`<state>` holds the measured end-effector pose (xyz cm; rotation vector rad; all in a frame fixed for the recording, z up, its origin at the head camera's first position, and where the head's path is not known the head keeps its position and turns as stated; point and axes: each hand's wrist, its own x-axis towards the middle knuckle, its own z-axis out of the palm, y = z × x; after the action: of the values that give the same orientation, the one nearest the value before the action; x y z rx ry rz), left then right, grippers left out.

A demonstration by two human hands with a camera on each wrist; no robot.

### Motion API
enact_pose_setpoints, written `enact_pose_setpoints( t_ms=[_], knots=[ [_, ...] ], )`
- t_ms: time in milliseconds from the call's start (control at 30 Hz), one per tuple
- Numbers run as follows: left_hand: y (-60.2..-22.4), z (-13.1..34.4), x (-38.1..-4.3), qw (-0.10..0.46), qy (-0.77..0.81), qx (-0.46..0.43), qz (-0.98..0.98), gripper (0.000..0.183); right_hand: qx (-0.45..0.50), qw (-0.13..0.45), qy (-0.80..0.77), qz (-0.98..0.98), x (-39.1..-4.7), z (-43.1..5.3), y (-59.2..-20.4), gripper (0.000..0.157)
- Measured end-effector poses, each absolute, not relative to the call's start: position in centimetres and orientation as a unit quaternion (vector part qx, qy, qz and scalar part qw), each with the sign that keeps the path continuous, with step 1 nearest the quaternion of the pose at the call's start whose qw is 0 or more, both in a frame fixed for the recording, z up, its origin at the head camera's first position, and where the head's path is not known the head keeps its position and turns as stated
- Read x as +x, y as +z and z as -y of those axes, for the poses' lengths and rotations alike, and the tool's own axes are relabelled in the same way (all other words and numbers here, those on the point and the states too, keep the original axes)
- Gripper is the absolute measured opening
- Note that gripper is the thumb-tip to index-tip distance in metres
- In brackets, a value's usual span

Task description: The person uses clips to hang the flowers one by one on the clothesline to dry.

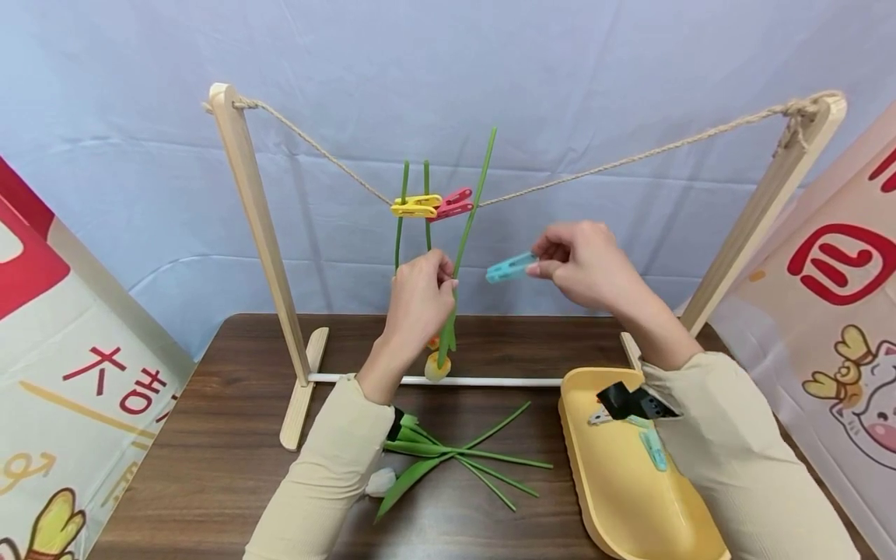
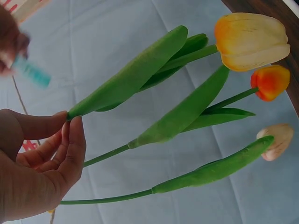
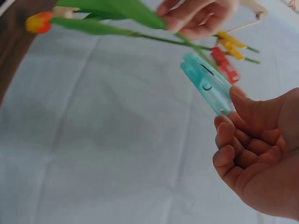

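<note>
My left hand (image 1: 422, 293) pinches an artificial tulip by its green stem, just where the leaves begin. The tulip (image 2: 252, 42) has a pale yellow and orange bloom and points head down beside the rope (image 1: 616, 167). In my right hand (image 1: 588, 260), thumb and fingers grip the end of a teal clothespin (image 3: 205, 84), to the right of that stem. Two more tulips hang upside down from the rope: an orange-red one (image 2: 271, 82) and a pale one (image 2: 276, 141). A yellow clothespin (image 1: 416, 206) and a red clothespin (image 1: 455, 204) sit at the rope's low point.
Wooden posts (image 1: 259, 233) with feet hold the rope, joined low down by a white rod (image 1: 518, 382). Several tulips (image 1: 448, 451) lie on the brown table (image 1: 231, 451). At the right a yellow tray (image 1: 616, 498) contains clothespins (image 1: 654, 449), partly behind my right sleeve.
</note>
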<state>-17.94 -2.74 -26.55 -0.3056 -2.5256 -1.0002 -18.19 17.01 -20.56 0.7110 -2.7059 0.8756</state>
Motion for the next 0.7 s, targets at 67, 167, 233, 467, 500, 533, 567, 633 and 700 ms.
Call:
enact_pose_setpoints(
  t_ms=[67, 167, 233, 467, 500, 533, 567, 633, 700],
  knots=[
    [-26.6, 2.7, -18.0, 0.202, -0.359, -0.110, 0.904, 0.005, 0.241, 0.126, 0.297, 0.915, -18.1, -16.3, -19.6, 0.010],
    [-26.7, 2.7, -18.0, 0.199, -0.363, -0.109, 0.904, 0.005, 0.232, 0.153, 0.303, 0.911, -18.1, -15.5, -18.3, 0.009],
    [-26.7, 2.8, -18.0, 0.199, -0.363, -0.109, 0.904, 0.004, 0.220, 0.167, 0.309, 0.910, -18.2, -15.1, -17.7, 0.008],
    [-26.8, 2.8, -18.0, 0.204, -0.362, -0.109, 0.903, 0.006, 0.208, 0.235, 0.300, 0.901, -19.0, -14.3, -16.6, 0.007],
    [-26.8, 2.8, -18.0, 0.205, -0.362, -0.109, 0.903, 0.006, 0.208, 0.245, 0.300, 0.898, -19.1, -14.2, -16.5, 0.007],
    [-26.8, 2.8, -18.0, 0.205, -0.363, -0.110, 0.902, 0.006, 0.207, 0.254, 0.299, 0.896, -19.1, -14.1, -16.5, 0.007],
    [-26.9, 2.8, -18.0, 0.206, -0.362, -0.110, 0.902, 0.006, 0.206, 0.262, 0.300, 0.894, -19.3, -14.0, -16.5, 0.006],
    [-26.9, 2.8, -18.0, 0.206, -0.361, -0.110, 0.903, 0.006, 0.202, 0.271, 0.303, 0.891, -19.5, -13.9, -16.5, 0.006],
    [-27.0, 2.9, -18.0, 0.206, -0.362, -0.110, 0.903, 0.005, 0.198, 0.270, 0.301, 0.893, -19.7, -13.7, -16.6, 0.006]
  ],
)
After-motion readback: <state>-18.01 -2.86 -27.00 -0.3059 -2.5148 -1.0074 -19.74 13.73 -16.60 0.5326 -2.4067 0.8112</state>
